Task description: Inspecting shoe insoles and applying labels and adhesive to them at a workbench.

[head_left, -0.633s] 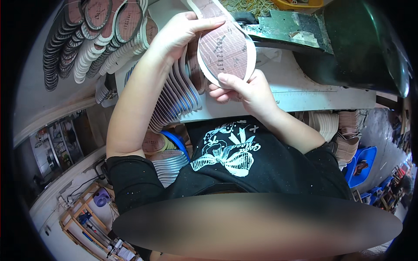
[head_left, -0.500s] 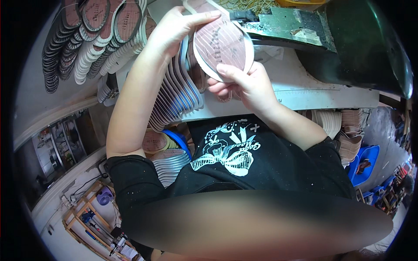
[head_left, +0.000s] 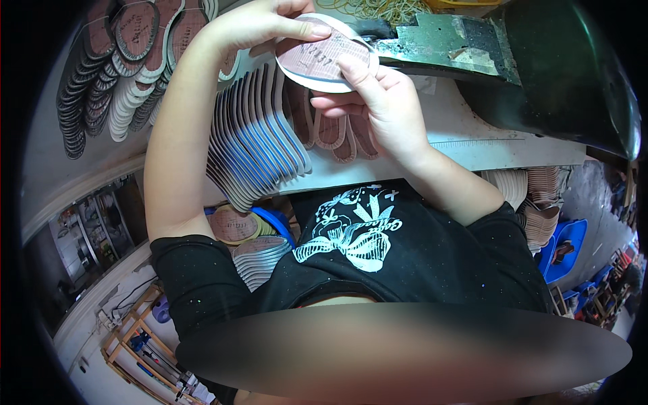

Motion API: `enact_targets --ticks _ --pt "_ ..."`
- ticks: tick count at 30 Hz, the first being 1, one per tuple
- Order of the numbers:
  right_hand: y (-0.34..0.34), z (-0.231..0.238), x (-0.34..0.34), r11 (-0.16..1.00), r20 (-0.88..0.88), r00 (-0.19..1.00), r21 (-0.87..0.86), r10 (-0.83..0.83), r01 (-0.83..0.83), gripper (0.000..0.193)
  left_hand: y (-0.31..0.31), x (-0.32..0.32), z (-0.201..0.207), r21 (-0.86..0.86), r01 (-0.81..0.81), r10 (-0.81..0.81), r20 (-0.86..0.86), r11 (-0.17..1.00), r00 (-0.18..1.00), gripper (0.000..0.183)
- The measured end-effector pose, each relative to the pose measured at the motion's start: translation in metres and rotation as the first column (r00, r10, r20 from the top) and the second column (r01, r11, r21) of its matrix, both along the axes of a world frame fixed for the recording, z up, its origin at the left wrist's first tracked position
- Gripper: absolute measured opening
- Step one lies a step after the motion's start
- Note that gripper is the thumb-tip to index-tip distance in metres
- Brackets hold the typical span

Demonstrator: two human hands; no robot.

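A reddish-brown shoe insole [head_left: 304, 62] with a white rim and dark markings is held up between my two hands, lying nearly crosswise. My left hand [head_left: 270, 25] grips its far left part, the thumb pressed on top. From the near right side my right hand [head_left: 393, 108] pinches it, thumb on the face and fingers curled beneath. The insole's right edge lies at the dark tip of a green machine arm [head_left: 439, 48]; whether they touch, I cannot tell. Below my hands, several similar insoles [head_left: 331, 133] lie on the white worktable [head_left: 445, 148].
A leaning row of insoles [head_left: 256, 142] stands left on the worktable. More stacks [head_left: 138, 34] rise at the far left. The machine's big dark green body [head_left: 553, 67] fills the far right. Yellowish cord [head_left: 378, 10] lies behind. A blue tub [head_left: 273, 223] with insoles sits below the table edge.
The insole has turned from nearly upright to crosswise, its left end swinging left. My left hand has moved left and my right hand slightly away from me; both keep their hold.
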State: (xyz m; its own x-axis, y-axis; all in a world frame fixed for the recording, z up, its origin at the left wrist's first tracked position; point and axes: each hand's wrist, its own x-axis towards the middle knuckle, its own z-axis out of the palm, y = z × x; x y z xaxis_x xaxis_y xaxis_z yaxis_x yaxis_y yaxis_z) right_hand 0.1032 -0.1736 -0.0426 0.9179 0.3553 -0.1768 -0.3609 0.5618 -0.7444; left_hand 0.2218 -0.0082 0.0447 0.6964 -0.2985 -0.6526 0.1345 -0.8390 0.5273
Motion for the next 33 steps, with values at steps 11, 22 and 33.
enact_targets --ticks 11,22,33 --pt "-0.001 0.004 -0.001 0.999 0.089 0.995 0.017 0.049 -0.051 0.036 0.025 -0.036 -0.01 -0.462 -0.137 0.156 0.002 0.876 0.988 0.029" --pt "-0.004 0.006 0.0 0.992 0.068 0.997 -0.12 0.032 -0.024 0.041 0.036 -0.055 -0.021 -0.373 0.027 0.045 0.182 0.927 0.982 0.032" --pt "-0.006 0.004 0.0 0.99 0.095 0.996 -0.139 0.001 0.012 0.039 0.036 -0.069 -0.024 -0.259 0.0 0.059 0.217 0.966 0.974 0.032"
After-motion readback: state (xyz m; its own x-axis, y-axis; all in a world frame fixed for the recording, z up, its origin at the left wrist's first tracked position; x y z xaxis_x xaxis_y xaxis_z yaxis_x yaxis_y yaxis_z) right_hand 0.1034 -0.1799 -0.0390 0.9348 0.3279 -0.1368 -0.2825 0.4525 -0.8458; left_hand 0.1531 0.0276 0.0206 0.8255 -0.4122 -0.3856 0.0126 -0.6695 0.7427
